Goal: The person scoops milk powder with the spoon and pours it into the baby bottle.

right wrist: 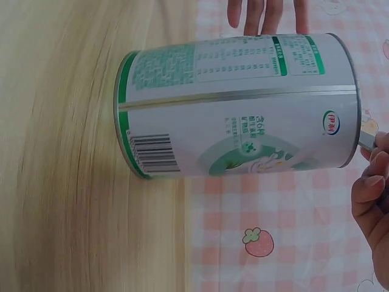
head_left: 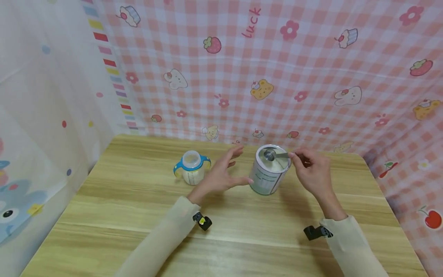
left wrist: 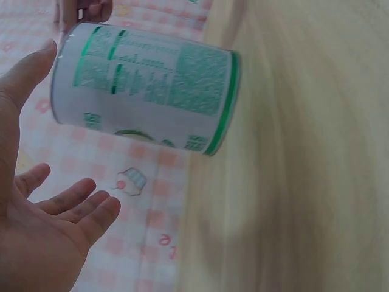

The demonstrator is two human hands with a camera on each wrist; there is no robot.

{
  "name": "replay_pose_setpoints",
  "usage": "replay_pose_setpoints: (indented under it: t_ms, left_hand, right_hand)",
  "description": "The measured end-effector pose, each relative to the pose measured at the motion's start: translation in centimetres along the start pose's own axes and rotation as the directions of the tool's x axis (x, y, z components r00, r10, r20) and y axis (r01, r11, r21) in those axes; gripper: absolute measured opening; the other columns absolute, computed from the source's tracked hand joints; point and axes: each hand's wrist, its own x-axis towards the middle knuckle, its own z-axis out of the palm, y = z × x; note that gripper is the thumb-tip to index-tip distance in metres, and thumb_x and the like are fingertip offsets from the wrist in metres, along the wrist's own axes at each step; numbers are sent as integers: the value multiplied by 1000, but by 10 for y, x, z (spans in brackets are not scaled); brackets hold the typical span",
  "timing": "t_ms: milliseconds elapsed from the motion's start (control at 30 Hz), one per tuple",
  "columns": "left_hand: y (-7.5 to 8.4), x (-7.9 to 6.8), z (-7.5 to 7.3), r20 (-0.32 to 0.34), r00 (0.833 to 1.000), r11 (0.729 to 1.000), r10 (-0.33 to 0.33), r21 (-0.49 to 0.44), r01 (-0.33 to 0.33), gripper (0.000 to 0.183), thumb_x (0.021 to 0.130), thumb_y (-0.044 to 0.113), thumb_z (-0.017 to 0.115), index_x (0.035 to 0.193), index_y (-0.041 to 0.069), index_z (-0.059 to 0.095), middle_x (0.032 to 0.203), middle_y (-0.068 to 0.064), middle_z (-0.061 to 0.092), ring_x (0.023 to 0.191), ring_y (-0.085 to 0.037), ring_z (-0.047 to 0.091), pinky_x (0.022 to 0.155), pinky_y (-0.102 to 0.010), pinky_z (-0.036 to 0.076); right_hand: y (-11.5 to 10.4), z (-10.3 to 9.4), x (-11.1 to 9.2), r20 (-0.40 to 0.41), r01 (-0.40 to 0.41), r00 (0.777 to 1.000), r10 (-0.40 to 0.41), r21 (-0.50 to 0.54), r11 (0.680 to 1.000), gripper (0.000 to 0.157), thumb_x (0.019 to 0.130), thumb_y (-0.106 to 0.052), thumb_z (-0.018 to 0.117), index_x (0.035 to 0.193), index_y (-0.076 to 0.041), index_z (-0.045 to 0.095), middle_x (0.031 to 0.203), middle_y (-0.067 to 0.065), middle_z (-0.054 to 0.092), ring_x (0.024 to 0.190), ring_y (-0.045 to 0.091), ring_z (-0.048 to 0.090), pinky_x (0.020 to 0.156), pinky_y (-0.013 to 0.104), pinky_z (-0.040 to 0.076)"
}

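An open milk powder can [head_left: 266,179], white with green print, stands upright on the table, pale powder visible inside. My right hand [head_left: 313,171] pinches the handle of a metal measuring spoon [head_left: 270,154], whose bowl is over the can's mouth; whether it touches the powder I cannot tell. My left hand [head_left: 223,171] is spread at the can's left side, fingers apart and holding nothing; in the left wrist view the fingers [left wrist: 79,204] are clear of the can. Left of that hand stands a baby bottle [head_left: 193,175] without a lid, with a blue collar and two handles, holding something pale.
The wooden table [head_left: 242,238] ends at the back against a pink checked cloth [head_left: 235,88] with cartoon prints. A white patterned cloth [head_left: 52,96] hangs on the left side. Each wrist carries a small black camera.
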Motion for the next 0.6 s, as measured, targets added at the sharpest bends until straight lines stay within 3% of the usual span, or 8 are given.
replay_pose_setpoints:
  t_ms: [233,367,600]
  left_hand:
    - [-12,7,13,38,999,1000,-24,-2,24,104,80,36,90,161,30,25,163,-6,40,151,-24,37,122,-43,41]
    - [-17,12,20,42,999,999,-18,-25,19,105,79,35,90,162,28,26,162,-13,39,151,-28,39,121,-46,41]
    - [-20,20,32,61,998,999,-27,-29,29,106,79,35,91,162,26,25,160,-6,42,149,-29,41,121,-45,42]
  right_hand:
    - [3,1,1,24,153,988,-152,-67,986,6,91,-2,74,85,-4,76,72,3,65,57,5,46,52,10,36]
    - [5,1,1,40,203,979,-200,-90,975,6,91,-1,74,86,-3,75,71,4,65,57,7,46,52,11,35]
    - [4,3,-1,95,290,956,-279,-131,948,6,87,3,75,86,-3,75,69,3,64,55,6,45,50,13,35]
